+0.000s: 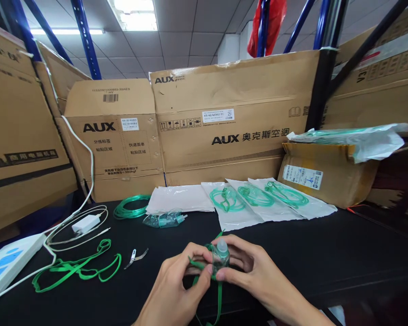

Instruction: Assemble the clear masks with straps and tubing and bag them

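Between my two hands is a small clear-green oxygen mask [221, 256] with a pale round connector on top, held just above the black table. My left hand [187, 276] pinches its left side near the green elastic strap [219, 301], which hangs down below the mask. From the right, my right hand [250, 265] grips the mask with thumb and fingers. Much of the mask is hidden behind my fingers. Beyond my hands lies a clear-green plastic piece [165, 220], which looks like another mask part.
Coiled green tubing [131, 207], white packets [180, 199] and bagged tubing sets [234, 217] lie along the back. Left are loose green straps [78, 267], a small metal clipper [133, 257], a white adapter [86, 223] and a power strip [13, 262]. Cardboard boxes [190, 156] wall the back.
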A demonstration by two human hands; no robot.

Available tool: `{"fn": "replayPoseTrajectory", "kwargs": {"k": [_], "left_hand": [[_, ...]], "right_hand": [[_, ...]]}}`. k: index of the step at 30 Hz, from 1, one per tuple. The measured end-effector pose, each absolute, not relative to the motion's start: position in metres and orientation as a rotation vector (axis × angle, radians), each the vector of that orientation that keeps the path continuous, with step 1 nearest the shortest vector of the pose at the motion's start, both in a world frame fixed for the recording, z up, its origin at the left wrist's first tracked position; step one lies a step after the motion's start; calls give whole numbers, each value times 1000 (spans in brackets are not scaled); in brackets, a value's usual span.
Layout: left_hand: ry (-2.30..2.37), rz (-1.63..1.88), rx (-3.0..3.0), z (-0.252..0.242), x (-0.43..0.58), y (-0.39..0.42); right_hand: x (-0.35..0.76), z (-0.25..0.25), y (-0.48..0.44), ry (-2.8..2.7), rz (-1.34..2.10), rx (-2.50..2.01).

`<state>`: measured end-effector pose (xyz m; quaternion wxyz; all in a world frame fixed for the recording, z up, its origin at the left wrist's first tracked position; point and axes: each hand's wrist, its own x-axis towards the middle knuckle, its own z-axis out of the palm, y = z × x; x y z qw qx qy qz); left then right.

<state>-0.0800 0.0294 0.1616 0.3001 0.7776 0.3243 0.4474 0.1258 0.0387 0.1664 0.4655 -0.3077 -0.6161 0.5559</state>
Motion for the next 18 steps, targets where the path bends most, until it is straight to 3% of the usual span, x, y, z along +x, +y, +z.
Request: {"fn": "replayPoseTrajectory", "kwargs": {"k": [9,18], "left_hand": [[893,1196,2144,164,-81,28],[1154,1539,2041,165,-81,26]], "right_hand": [[129,174,31,-1612,1252,-816],[129,170,32,-1637,1118,-849]]}}
